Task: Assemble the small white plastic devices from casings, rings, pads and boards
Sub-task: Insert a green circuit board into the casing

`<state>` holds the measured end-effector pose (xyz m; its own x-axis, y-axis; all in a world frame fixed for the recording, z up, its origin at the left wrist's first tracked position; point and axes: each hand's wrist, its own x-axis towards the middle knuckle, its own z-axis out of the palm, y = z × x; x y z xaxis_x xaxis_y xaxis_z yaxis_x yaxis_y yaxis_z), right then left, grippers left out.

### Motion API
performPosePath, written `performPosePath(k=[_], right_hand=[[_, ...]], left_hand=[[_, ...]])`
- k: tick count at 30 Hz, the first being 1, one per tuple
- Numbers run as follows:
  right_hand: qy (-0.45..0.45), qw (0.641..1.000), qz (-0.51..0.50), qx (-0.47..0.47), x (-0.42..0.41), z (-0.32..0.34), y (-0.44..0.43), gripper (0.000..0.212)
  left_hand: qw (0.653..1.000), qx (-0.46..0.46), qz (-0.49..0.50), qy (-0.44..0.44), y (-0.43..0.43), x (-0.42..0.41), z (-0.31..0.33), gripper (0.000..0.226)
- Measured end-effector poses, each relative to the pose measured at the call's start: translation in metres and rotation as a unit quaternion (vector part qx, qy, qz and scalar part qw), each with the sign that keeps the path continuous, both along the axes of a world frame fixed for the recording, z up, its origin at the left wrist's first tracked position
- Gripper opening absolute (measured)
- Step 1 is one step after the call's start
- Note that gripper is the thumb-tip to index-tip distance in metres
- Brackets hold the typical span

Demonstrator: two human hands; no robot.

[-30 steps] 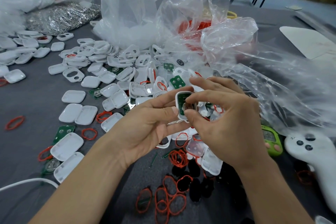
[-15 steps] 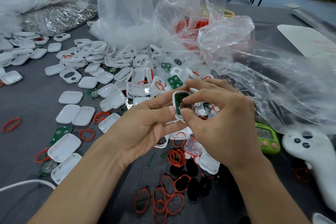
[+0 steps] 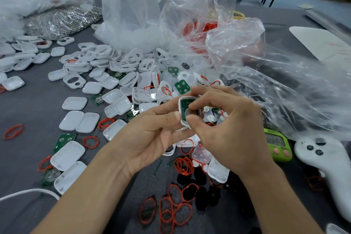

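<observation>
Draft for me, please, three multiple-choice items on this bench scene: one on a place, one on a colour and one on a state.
1. Where does the green plastic timer with pink buttons lie?
A) at the far left
B) beside the white plastic controller, right of the right hand
C) at the far back

2. What colour is the circuit board seated in the held small white plastic casing?
A) blue
B) green
C) black

3. How is that casing held?
A) by neither hand
B) by one hand only
C) pinched between the left hand and the right hand

Answers:
1 B: the timer sits next to the controller, on the right.
2 B: green shows inside the white rim.
3 C: fingers of both hands grip the casing.
</observation>
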<state>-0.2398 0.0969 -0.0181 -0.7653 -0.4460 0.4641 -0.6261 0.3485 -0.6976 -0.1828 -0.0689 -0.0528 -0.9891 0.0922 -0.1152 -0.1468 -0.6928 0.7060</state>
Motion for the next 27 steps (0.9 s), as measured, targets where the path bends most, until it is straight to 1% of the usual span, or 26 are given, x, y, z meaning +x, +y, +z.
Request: performPosePath(k=[2, 4, 6, 8, 10, 12, 14, 17, 18, 20, 24, 27], right_hand=[[-0.015, 0.999, 0.007, -0.027, 0.0, -0.001, 0.0, 0.02], [-0.054, 0.994, 0.018, -0.094, -0.001, -0.001, 0.001, 0.023], [-0.075, 0.985, 0.017, -0.151, -0.005, -0.001, 0.003, 0.021], [-0.08, 0.98, 0.008, -0.179, -0.009, 0.0, 0.005, 0.019], [-0.106, 0.974, -0.006, -0.2, -0.012, -0.001, 0.006, 0.02], [-0.151, 0.966, -0.037, -0.205, -0.015, -0.003, 0.005, 0.022], [-0.212, 0.956, -0.052, -0.198, -0.018, -0.005, 0.004, 0.018], [-0.322, 0.922, 0.015, -0.216, -0.017, -0.004, 0.002, 0.015], [-0.345, 0.911, 0.037, -0.222, -0.015, -0.003, 0.001, 0.017], [-0.355, 0.906, 0.067, -0.22, -0.013, -0.002, 0.0, 0.019], [-0.324, 0.924, 0.076, -0.19, -0.014, -0.004, 0.001, 0.023], [-0.321, 0.926, 0.088, -0.178, -0.015, -0.004, 0.002, 0.025]], left_hand=[[1.0, 0.009, -0.007, 0.006, -0.001, 0.0, 0.002, 0.051], [1.0, 0.022, -0.011, 0.014, -0.003, 0.0, 0.004, 0.05], [0.999, 0.032, -0.012, 0.015, -0.005, 0.0, 0.006, 0.05], [0.999, 0.042, -0.014, 0.018, -0.006, 0.001, 0.007, 0.049], [0.998, 0.048, -0.018, 0.024, -0.006, 0.002, 0.008, 0.049], [0.998, 0.048, -0.021, 0.027, -0.006, 0.002, 0.008, 0.049], [0.998, 0.047, -0.022, 0.026, -0.006, 0.001, 0.008, 0.05], [0.999, 0.039, -0.022, 0.026, -0.005, 0.001, 0.008, 0.05], [0.999, 0.032, -0.022, 0.027, -0.005, 0.001, 0.008, 0.049], [0.999, 0.017, -0.022, 0.028, -0.005, 0.001, 0.008, 0.048], [1.0, 0.003, -0.018, 0.025, -0.005, 0.001, 0.006, 0.048], [0.999, -0.003, -0.023, 0.028, -0.004, 0.001, 0.005, 0.048]])
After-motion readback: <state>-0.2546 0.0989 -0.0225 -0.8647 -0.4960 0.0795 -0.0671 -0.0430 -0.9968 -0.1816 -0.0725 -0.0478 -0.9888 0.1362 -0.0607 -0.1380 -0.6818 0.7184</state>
